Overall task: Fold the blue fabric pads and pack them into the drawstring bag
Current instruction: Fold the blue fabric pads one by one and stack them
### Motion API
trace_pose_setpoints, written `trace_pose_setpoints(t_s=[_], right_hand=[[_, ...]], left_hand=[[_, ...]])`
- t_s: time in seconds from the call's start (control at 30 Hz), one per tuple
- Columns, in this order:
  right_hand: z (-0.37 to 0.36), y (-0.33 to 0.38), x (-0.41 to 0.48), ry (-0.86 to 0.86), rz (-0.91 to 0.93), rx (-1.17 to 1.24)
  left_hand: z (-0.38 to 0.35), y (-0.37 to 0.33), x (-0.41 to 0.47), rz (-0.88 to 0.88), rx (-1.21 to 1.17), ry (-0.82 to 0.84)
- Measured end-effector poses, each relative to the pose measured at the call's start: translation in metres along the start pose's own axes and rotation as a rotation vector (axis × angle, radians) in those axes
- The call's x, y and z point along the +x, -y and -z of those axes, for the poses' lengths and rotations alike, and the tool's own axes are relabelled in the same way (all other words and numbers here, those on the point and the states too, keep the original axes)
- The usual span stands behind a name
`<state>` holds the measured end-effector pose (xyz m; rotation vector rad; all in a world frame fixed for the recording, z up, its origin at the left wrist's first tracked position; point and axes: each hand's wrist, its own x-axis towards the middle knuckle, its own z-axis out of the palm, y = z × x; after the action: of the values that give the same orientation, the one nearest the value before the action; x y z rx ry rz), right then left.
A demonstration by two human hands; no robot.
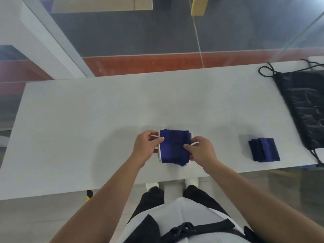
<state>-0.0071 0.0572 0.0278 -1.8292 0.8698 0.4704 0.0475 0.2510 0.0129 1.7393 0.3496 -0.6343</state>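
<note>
A dark blue fabric pad (174, 148) with white edging lies near the front edge of the white table (87, 120). My left hand (146, 146) pinches its left edge with thumb and fingers. My right hand (201, 151) grips its right edge, thumb on top of the cloth. A second blue pad (264, 149), folded into a small stack, lies to the right. The black drawstring bag (303, 109) lies flat at the table's right end, its cords looped at the far corner.
The table's front edge runs just below the pad, with my legs and shoes under it. A glass partition and a red-and-grey floor lie beyond the far edge. A yellow-black marked post stands under the table at the left.
</note>
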Motion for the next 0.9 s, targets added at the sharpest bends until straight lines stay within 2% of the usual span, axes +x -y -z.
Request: trace_pose_setpoints(t_s=[0.2, 0.3, 0.4, 0.47, 0.7, 0.8, 0.9], right_hand=[[-0.014, -0.006, -0.002, -0.158, 0.105, -0.305], [-0.021, -0.009, -0.003, -0.232, 0.281, -0.504], [-0.026, -0.021, 0.000, -0.164, 0.455, -0.796], [-0.025, -0.033, 0.004, -0.090, 0.471, -0.934], [-0.026, -0.057, 0.016, -0.039, 0.434, -0.948], [-0.022, -0.059, 0.018, -0.015, 0.463, -0.942], [-0.019, -0.061, 0.019, 0.021, 0.493, -0.905]], left_hand=[[-0.013, 0.013, 0.020, -0.150, 0.313, -0.048], [-0.014, 0.015, 0.024, -0.233, 0.429, -0.061], [-0.015, 0.010, 0.029, -0.319, 0.475, -0.078], [-0.018, 0.009, 0.033, -0.352, 0.481, -0.091], [-0.024, 0.017, 0.038, -0.406, 0.573, -0.102], [-0.026, 0.027, 0.021, -0.546, 0.720, -0.101], [-0.031, 0.042, 0.008, -0.625, 0.912, 0.034]])
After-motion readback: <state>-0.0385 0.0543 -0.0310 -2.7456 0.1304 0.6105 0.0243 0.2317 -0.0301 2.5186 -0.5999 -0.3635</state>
